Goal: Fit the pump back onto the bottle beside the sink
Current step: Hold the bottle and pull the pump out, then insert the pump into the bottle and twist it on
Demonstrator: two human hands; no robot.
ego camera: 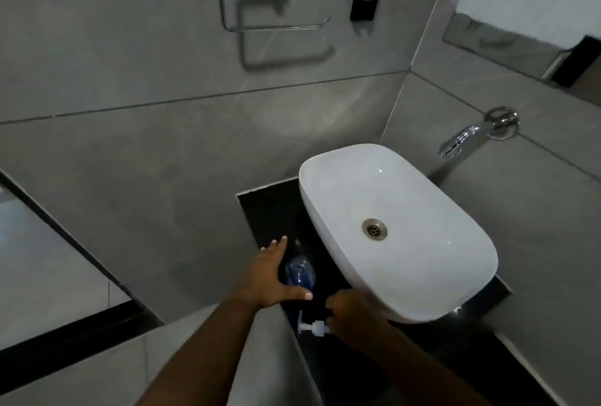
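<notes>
1. Bottle (300,273), clear with blue liquid low inside, stands on the black counter (260,210) just left of the white sink (325,178); its neck is open.
2. Left hand (271,278), fingers spread wide, cups the bottle's left side.
3. White pump (313,327) lies on its side on the counter, nearer than the bottle.
4. Right hand (353,318), by the sink's near rim, pinches the pump's end.
</notes>
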